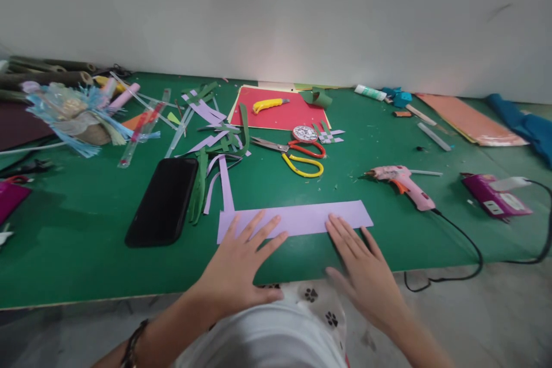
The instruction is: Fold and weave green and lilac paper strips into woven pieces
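A wide strip of lilac paper lies flat near the front edge of the green table. My left hand rests on its left part with the fingers spread. On its right part lie the fingertips of my right hand, stretched out flat with the thumb apart. Just beyond the strip are scissors with one red and one yellow handle. Narrow lilac strips and green paper strips are heaped behind its left end. A black phone lies left of my left hand.
A pink glue gun with a trailing cable lies at right, near a purple power box. A yellow cutter rests on red paper at the back. Ribbon-wrapped craft material and bamboo pieces fill the far left.
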The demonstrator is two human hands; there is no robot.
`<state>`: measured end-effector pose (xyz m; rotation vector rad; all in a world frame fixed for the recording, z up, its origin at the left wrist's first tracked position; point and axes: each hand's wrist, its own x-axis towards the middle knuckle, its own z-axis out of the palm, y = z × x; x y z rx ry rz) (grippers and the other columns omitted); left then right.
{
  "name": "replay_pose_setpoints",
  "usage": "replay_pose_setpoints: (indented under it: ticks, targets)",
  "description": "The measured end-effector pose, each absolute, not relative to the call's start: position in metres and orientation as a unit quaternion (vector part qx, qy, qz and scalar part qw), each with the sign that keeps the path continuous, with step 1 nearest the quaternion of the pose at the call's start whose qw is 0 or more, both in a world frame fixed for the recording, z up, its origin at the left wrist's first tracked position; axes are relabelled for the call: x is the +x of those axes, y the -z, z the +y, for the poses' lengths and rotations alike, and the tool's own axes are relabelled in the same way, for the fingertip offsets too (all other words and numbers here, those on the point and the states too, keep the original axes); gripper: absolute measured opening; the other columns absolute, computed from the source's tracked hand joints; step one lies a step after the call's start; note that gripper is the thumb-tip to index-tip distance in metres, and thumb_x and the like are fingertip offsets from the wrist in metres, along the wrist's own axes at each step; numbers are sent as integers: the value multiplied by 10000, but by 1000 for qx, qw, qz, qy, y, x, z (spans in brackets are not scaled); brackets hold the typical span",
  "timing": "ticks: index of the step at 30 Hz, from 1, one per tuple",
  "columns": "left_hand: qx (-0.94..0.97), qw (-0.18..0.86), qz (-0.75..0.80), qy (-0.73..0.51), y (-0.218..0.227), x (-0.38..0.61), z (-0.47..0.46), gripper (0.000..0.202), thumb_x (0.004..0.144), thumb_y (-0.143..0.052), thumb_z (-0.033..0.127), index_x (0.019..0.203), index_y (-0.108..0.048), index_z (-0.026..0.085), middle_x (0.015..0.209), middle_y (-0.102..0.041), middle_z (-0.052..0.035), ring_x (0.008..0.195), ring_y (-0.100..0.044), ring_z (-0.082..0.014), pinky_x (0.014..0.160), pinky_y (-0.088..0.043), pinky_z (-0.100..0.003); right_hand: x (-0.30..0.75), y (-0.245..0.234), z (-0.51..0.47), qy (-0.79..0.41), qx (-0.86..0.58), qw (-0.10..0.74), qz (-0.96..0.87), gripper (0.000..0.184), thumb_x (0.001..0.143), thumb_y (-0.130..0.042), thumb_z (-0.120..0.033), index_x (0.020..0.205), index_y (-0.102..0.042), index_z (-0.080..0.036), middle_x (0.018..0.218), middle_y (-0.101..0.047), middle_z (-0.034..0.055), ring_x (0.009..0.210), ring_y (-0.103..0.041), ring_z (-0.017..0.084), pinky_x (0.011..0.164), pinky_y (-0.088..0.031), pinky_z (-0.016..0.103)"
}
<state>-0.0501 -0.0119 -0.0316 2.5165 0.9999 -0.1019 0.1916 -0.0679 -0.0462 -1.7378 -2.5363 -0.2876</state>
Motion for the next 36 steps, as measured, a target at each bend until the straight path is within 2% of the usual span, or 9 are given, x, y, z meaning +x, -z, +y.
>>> replay_pose_setpoints:
  ticks: [4,7,10,14,18,21,24,30,36]
  targets:
    - [915,182,359,28,38,-72,-16,737,715,-314,679,1335,-191,300,1414,-208,-12,1282,-191,-275,1010,-163,-480,224,46,-71,126,-602,23,-788,602,856,-254,-383,1379,-36,-181,1316,-409,75,1172,-410,208,935,-278,402]
    - [924,135,357,6,43,-90,-21,743,733,-293,667,1347,-148,275,1393,-265,-16,1265,-250,-239,1028,-119,-430,242,45,-70,132,-610,21,-781,588,855,-257,-384,1376,-61,-195,1310,-417,77,1167,-419,212,914,-310,397]
    - [928,76,364,-25,45,-107,-28,725,747,-285,654,1348,-155,271,1345,-360,-22,1239,-306,-222,1032,41,-440,252,41,-65,122,-617,28,-777,517,851,-265,-381,1340,-213,-220,1274,-462,72,1126,-463,217,903,-329,415]
    - [901,23,431,-46,45,-123,-38,644,763,-304,628,1320,-245,309,1266,-471,-3,1178,-397,-213,1007,138,-447,247,34,-51,131,-627,55,-766,381,841,-289,-381,1111,-510,-227,1116,-585,82,990,-555,240,942,-270,506]
    - [897,10,440,-50,45,-139,-40,593,782,-347,578,1314,-251,331,1251,-486,17,1145,-435,-197,1006,161,-420,232,34,-33,85,-575,86,-809,361,834,-353,-344,1128,-502,-196,1235,-495,96,1139,-448,229,934,-347,430]
    - [903,17,427,-34,47,-150,-36,596,787,-346,564,1323,-214,337,1266,-470,9,1161,-420,-211,1026,91,-442,223,35,-22,43,-547,87,-831,361,835,-375,-355,1149,-483,-215,1232,-503,80,1124,-466,209,896,-398,410]
    - [918,34,396,-18,45,-156,-30,586,795,-352,542,1326,-194,347,1272,-465,11,1161,-421,-209,1041,-41,-436,219,34,-14,62,-542,89,-833,303,837,-384,-371,1037,-554,-221,1117,-588,77,994,-555,209,878,-400,445]
    - [917,-4,396,-48,24,-130,-15,411,821,-376,466,1159,-510,276,1131,-591,-14,1053,-513,-205,989,-219,-405,212,27,-6,193,-459,117,-859,271,865,-357,-270,921,-611,-191,949,-663,53,825,-611,158,926,-346,405]
    - [914,22,404,-46,8,-88,3,328,822,-436,304,1119,-526,198,1130,-584,-46,1038,-516,-196,947,-311,-367,201,22,3,239,-398,117,-878,354,840,-278,-74,820,-615,-180,768,-673,9,679,-598,114,946,-312,351]
